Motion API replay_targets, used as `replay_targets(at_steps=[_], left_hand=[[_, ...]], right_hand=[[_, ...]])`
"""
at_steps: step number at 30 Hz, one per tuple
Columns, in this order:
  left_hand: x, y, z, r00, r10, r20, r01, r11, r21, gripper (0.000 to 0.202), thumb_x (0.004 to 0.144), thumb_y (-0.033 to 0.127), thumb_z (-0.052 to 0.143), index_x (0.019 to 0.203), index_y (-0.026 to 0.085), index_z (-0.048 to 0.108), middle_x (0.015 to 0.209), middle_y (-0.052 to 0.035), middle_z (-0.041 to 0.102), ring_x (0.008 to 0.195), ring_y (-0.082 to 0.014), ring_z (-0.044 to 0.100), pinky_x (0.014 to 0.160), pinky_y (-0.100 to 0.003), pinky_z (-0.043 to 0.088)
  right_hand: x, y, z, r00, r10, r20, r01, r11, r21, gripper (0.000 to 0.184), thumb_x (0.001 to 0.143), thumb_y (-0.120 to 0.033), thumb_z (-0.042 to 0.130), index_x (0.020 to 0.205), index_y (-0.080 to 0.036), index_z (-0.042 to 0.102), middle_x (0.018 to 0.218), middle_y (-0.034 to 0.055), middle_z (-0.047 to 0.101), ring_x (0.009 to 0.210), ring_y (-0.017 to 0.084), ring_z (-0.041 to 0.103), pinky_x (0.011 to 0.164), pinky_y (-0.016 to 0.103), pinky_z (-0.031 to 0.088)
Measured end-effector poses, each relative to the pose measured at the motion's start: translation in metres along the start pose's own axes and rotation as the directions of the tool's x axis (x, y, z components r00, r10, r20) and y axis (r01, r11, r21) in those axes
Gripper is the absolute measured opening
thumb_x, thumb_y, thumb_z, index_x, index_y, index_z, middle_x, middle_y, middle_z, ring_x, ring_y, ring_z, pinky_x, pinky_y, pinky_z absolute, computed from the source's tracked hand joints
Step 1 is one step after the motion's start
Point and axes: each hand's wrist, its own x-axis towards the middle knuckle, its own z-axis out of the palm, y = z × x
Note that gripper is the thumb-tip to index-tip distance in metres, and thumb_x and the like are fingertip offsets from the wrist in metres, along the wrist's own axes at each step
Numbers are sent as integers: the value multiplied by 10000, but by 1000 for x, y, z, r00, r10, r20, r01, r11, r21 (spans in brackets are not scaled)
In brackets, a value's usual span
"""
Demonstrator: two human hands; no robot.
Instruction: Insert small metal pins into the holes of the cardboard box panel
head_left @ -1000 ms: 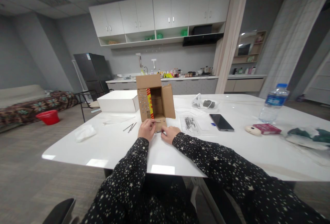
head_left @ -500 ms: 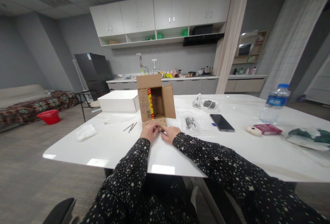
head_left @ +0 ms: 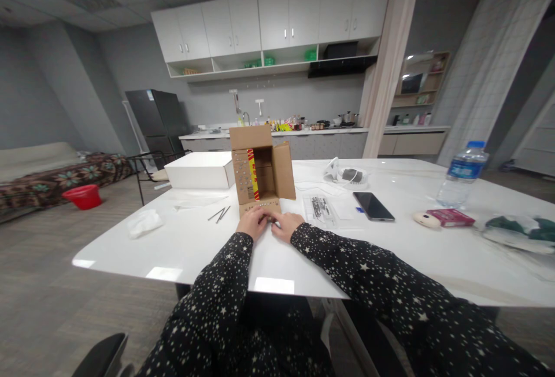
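Observation:
A cardboard box (head_left: 264, 174) stands with its flaps spread and its hollow side facing me. Small shiny bits dot its left flap, beside a yellow-and-red strip (head_left: 252, 174). My left hand (head_left: 252, 221) rests at the lower front flap (head_left: 264, 204), fingers bent and drawn together. From the right, my right hand (head_left: 286, 225) meets it there, its fingertips also pressed together. Whatever lies between the fingertips is too small and covered to make out. Left of the hands lie a few thin dark tools (head_left: 222, 214), perhaps tweezers. A clear tray (head_left: 319, 209) with dark-patterned contents lies to the right.
Behind on the left sits a white box (head_left: 199, 170); crumpled tissue (head_left: 145, 222) lies nearer. Rightward are a phone (head_left: 373, 206), a white cable and case (head_left: 347, 174), a water bottle (head_left: 463, 174), a dark red packet (head_left: 451, 218) and a plastic bag (head_left: 520, 232).
Almost nothing differs. Both hands stay at the front flap, with only a slight shift of the fingers.

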Motion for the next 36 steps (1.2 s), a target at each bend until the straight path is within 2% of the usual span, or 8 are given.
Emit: replay_targets(at_steps=[9, 25, 31, 36], left_hand=[[0, -1, 2, 1000, 0, 16, 0, 1000, 17, 186, 778, 160, 515, 871, 219, 665, 910, -43, 619, 897, -175, 589, 854, -347, 468], [0, 3, 0, 999, -13, 49, 11, 999, 39, 185, 752, 163, 523, 840, 214, 676, 879, -46, 622, 859, -175, 589, 823, -333, 462], [-1, 7, -2, 1000, -17, 25, 16, 999, 30, 171, 757, 164, 520, 830, 217, 665, 867, -43, 627, 858, -177, 591, 820, -332, 457], [-1, 7, -3, 995, -97, -28, 100, 991, 91, 178, 776, 211, 510, 896, 211, 642, 932, -55, 630, 900, -199, 584, 828, -354, 442]], right_hand=[[1, 1, 2, 1000, -4, -8, 4, 1000, 9, 358, 847, -409, 367, 1136, -277, 532, 975, 47, 664, 854, 212, 615, 691, 299, 405], [0, 0, -1, 1000, 5, 10, -5, 1000, 5, 364, 858, -418, 365, 1147, -274, 533, 997, 51, 664, 867, 213, 613, 695, 305, 409], [1, 1, 2, 1000, -3, 1, 3, 1000, 10, 364, 857, -418, 361, 1147, -277, 530, 986, 46, 662, 861, 210, 611, 701, 303, 404], [2, 2, 4, 999, -14, -36, 14, 1000, 2, 324, 840, -408, 373, 1077, -272, 546, 932, 45, 665, 820, 212, 619, 659, 294, 398]])
